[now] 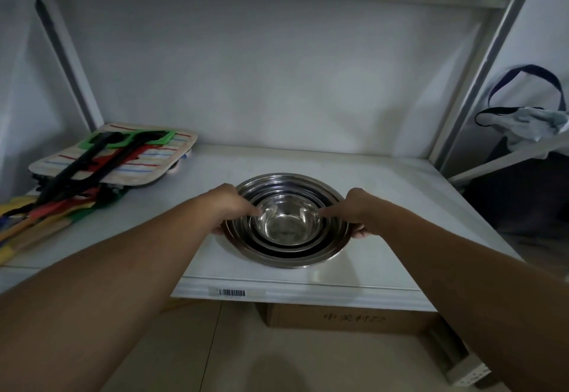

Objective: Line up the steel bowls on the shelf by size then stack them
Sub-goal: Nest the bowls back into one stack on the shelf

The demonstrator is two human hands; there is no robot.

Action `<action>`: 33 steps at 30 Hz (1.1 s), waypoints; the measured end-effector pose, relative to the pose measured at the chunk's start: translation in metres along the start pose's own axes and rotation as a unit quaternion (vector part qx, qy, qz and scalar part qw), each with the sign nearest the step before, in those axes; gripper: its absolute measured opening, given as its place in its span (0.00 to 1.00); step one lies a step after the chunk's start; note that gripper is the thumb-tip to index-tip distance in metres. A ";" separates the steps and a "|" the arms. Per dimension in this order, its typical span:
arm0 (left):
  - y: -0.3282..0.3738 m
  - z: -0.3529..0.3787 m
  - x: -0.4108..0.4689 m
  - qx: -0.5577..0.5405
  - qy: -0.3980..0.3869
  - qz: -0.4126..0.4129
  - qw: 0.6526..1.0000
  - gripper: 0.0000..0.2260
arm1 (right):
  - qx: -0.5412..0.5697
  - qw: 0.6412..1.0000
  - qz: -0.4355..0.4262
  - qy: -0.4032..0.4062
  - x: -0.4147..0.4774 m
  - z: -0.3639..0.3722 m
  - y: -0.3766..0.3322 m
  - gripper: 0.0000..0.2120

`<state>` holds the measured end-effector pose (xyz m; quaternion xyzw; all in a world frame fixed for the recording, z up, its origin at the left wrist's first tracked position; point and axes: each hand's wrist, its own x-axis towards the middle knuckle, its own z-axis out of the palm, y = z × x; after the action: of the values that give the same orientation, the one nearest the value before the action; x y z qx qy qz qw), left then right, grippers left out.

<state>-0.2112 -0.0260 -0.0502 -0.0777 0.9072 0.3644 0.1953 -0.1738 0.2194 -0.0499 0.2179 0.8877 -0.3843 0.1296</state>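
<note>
Several steel bowls [286,225] sit nested inside one another, largest at the bottom and smallest [284,222] on top, near the front middle of the white shelf [385,206]. My left hand [229,206] grips the left rim of the stack, thumb over the inner bowls and fingers under the outer rim. My right hand [358,211] holds the right rim the same way. Both hands are shut on the stack.
A pile of striped cloth pads with black, red and green straps [101,163] lies at the shelf's left. A cardboard box [348,319] stands on the floor under the shelf. A cloth bag [529,114] hangs to the right beyond the shelf post.
</note>
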 end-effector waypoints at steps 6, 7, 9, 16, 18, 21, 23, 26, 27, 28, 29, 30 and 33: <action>0.001 0.001 0.007 0.020 0.017 0.003 1.000 0.30 | -0.022 1.000 -0.012 0.006 0.008 0.007 -0.001 0.17; 0.001 0.001 0.008 0.023 0.016 0.004 1.000 0.30 | -0.024 1.000 -0.014 0.008 0.009 0.007 -0.002 0.17; 0.001 0.002 0.009 0.045 0.020 0.007 0.999 0.31 | -0.039 0.999 -0.025 0.024 0.010 0.010 -0.002 0.18; 0.003 0.009 0.013 0.122 0.046 0.006 0.991 0.35 | -0.088 0.994 -0.038 0.046 0.009 0.018 -0.006 0.25; 0.003 0.009 0.014 0.129 0.046 0.006 0.991 0.36 | -0.097 0.993 -0.039 0.049 0.010 0.019 -0.006 0.25; 0.003 0.010 0.013 0.144 0.056 0.010 0.988 0.35 | -0.098 0.993 -0.037 0.055 0.011 0.020 -0.005 0.25; 0.003 0.010 0.012 0.151 0.061 0.012 0.987 0.35 | -0.103 0.992 -0.041 0.053 0.010 0.019 -0.005 0.26; 0.003 0.010 0.009 0.152 0.059 0.014 0.987 0.35 | -0.106 0.992 -0.045 0.052 0.009 0.018 -0.005 0.23; 0.003 0.009 0.010 0.148 0.054 0.015 0.987 0.35 | -0.106 0.992 -0.047 0.050 0.008 0.017 -0.005 0.22; 0.003 0.007 0.010 0.132 0.040 0.011 0.990 0.35 | -0.105 0.993 -0.043 0.040 0.008 0.015 -0.005 0.21; 0.003 0.006 0.011 0.110 0.028 0.009 0.994 0.34 | -0.101 0.994 -0.039 0.031 0.007 0.012 -0.006 0.20; 0.003 0.003 0.011 0.083 0.017 0.003 0.996 0.33 | -0.089 0.995 -0.032 0.020 0.005 0.010 -0.006 0.19; 0.006 -0.003 0.006 0.009 -0.020 -0.023 0.999 0.28 | -0.050 0.999 -0.021 -0.002 0.000 0.003 -0.006 0.20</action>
<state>-0.2190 -0.0242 -0.0468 -0.0896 0.9044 0.3527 0.2227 -0.1765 0.2131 -0.0480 0.1916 0.9098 -0.3428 0.1341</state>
